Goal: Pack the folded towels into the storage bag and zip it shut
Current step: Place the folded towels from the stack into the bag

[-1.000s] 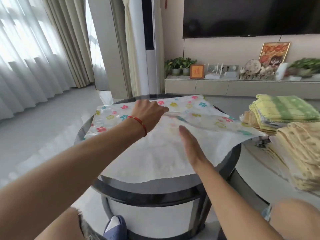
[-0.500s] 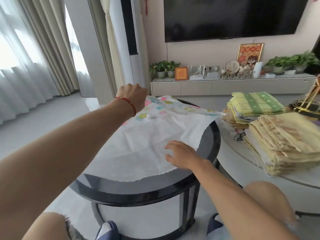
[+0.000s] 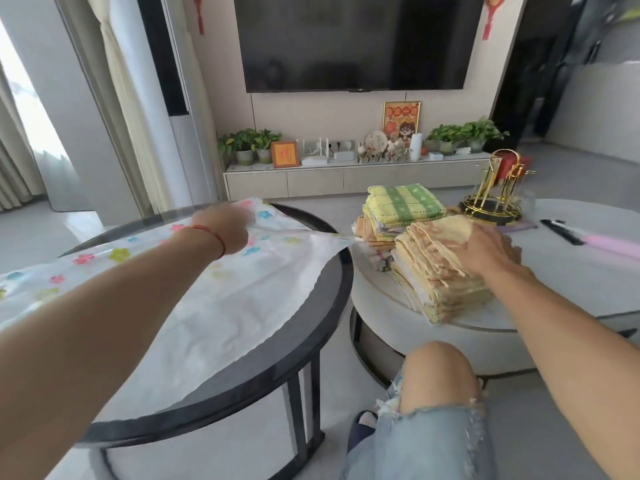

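A white storage bag (image 3: 239,317) with a clear, flower-printed top flap lies flat on the round black glass table (image 3: 332,306). My left hand (image 3: 225,230) grips the bag's upper flap near the far edge and holds it lifted. To the right, a stack of folded beige-yellow towels (image 3: 433,271) sits on a white round table (image 3: 571,289). My right hand (image 3: 488,251) rests on top of that stack, fingers spread. Behind it stands a second pile topped by a green and yellow checked towel (image 3: 405,204).
A gold rack (image 3: 495,199) on a black base stands at the back of the white table, with a black and pink comb (image 3: 588,237) to its right. My knee in ripped jeans (image 3: 436,386) is between the tables. A TV console with plants runs along the far wall.
My right hand left the bag and moved right onto the beige towel stack. My left hand kept hold of the bag's flap. The view swung right.
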Motion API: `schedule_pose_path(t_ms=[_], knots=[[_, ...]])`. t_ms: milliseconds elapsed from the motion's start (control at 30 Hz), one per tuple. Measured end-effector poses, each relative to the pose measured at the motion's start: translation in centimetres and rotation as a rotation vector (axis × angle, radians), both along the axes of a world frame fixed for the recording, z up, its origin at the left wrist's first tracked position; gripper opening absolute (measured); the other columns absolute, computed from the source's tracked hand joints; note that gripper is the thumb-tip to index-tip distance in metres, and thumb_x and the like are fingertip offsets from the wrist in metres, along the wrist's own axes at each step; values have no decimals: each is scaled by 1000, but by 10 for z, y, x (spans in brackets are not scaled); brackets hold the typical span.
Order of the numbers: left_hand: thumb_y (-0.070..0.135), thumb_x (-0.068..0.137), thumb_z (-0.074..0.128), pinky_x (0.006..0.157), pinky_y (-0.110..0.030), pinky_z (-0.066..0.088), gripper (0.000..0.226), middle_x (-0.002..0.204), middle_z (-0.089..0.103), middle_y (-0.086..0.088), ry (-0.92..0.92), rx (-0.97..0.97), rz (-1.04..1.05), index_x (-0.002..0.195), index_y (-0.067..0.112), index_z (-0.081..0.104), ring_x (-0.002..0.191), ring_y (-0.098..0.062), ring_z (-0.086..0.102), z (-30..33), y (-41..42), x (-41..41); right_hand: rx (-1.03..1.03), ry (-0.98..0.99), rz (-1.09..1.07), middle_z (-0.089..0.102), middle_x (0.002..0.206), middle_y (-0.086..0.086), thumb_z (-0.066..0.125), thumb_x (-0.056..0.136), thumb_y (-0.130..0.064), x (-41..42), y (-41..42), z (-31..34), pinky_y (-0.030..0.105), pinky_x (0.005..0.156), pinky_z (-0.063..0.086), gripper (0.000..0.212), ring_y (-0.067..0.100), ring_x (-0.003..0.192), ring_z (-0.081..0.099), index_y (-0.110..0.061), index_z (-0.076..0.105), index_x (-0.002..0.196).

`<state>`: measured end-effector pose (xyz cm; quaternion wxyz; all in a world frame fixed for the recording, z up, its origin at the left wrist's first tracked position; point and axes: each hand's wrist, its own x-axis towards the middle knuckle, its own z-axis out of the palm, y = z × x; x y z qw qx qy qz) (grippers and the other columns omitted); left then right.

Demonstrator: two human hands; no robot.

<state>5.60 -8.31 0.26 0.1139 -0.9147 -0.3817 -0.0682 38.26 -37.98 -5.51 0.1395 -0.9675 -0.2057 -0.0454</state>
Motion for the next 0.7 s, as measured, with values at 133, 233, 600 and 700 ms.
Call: schedule_pose_path(t_ms=[133,233,600,700], knots=[[29,92,43,70,-32,38,34,119,63,-10,-31,50,16,118,34,64,106,-34,61,-11,-1,7,19,118,-76,54,138,29,61,101,-25,20,-2,-10,56,104,42,62,47,127,52,-7,33,153],[34,94,41,67,-32,38,31,113,65,-11,-33,64,11,111,28,66,99,-35,62,-12,0,11,53,163,-84,61,131,26,82,84,-31,32,0,1,50,99,48,72,44,120,58,-5,49,143],[39,93,46,78,-38,48,32,114,62,-13,-117,-76,62,114,26,66,103,-38,61,8,8,8,364,914,291,78,108,22,77,79,-29,11,19,79,58,83,60,48,37,91,76,-5,69,120],[32,96,42,80,-39,50,32,115,62,-16,-159,-105,41,114,23,66,102,-41,60,18,11,6,528,1196,502,74,123,20,79,73,-29,-34,37,78,56,96,55,61,36,105,74,-4,69,128]])
